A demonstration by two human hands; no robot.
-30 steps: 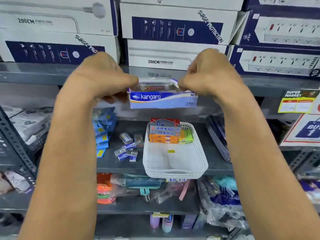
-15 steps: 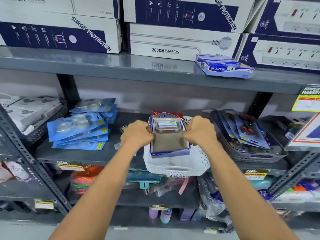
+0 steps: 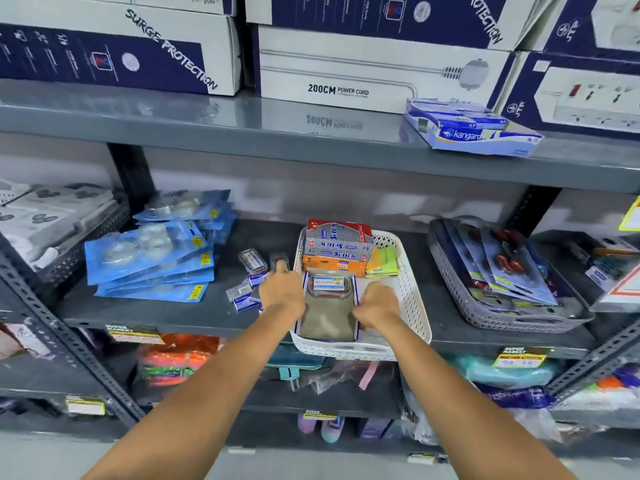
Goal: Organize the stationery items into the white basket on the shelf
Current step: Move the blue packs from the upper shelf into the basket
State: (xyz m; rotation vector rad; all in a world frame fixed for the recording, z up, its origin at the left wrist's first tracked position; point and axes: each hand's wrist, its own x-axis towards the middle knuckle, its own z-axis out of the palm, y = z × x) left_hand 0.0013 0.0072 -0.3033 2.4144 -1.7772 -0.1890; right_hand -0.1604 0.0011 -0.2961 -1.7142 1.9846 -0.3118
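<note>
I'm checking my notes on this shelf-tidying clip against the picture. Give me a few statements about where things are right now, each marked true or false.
1. Both hands are on the blister pack inside the white basket. True: the left hand and right hand flank the blister pack, which lies in the white basket.
2. The white basket is otherwise empty. False: stacked Softek boxes and green sticky notes sit at its far end.
3. A Kangaro pack lies on the upper shelf. True.
4. The grey basket holds blue packs. False: it holds carded scissors; the blue packs lie loose on the shelf to the left.
5. Small staple boxes remain outside the white basket. True.
</note>
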